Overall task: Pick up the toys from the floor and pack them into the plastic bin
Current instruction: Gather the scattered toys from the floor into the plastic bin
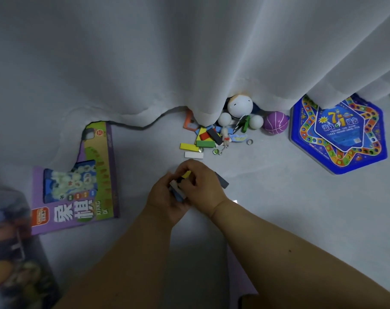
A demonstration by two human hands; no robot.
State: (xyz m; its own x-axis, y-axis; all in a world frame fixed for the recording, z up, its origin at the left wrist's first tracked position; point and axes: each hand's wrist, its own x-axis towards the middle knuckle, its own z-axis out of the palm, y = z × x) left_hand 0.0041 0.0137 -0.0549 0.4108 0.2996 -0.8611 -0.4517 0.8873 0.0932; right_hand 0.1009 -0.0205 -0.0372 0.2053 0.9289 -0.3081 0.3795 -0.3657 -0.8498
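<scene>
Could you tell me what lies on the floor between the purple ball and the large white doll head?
In the head view, one small white ball sits between the purple ball and the doll head, beside a green-edged piece.

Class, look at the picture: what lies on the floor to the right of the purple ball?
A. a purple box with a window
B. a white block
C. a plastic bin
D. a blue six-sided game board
D: the blue six-sided game board lies right of the purple ball, its top edge tucked under the white curtain.
</scene>
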